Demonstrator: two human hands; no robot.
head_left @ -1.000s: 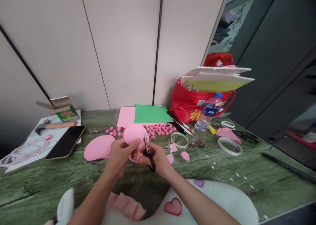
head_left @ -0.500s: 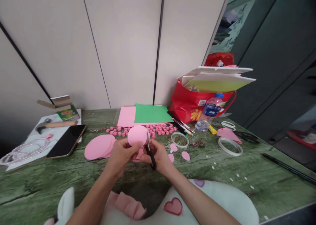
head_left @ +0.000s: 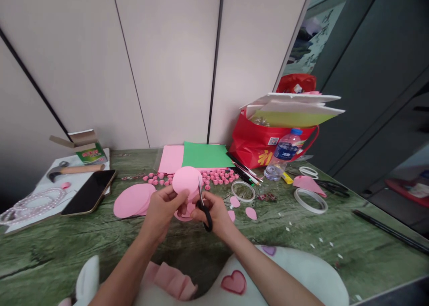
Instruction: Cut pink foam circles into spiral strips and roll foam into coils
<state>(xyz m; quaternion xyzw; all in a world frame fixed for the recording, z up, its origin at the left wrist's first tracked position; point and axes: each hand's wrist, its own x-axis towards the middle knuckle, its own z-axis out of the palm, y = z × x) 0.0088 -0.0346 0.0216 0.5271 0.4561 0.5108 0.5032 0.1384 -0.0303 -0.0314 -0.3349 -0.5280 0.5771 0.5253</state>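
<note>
Raised above the table, a pink paper circle (head_left: 183,180) is pinched between the thumb and fingers of my left hand (head_left: 167,207). My right hand (head_left: 214,210) grips black-handled scissors (head_left: 205,212), fingers in the loops, the blades upright at the circle's right edge. Whether the blades are parted is hard to make out. Below the hands lies more pink paper (head_left: 183,214), partly hidden. Left of them rests a stack of larger pink paper circles (head_left: 132,201). Small pink petal shapes (head_left: 250,213) lie to the right.
Behind my hands are many pink rosebuds (head_left: 217,177) and a green sheet (head_left: 206,156). A phone (head_left: 90,193), hammer (head_left: 77,169) and bead string (head_left: 36,203) lie left. Rightward stand a water bottle (head_left: 284,154) and red bag (head_left: 248,138), near tape rolls (head_left: 310,201). A white plush (head_left: 295,270) fills the front.
The pink circle has turned a little and shifted slightly up and left against the scissors. Both hands keep their holds; the view has moved very slightly.
</note>
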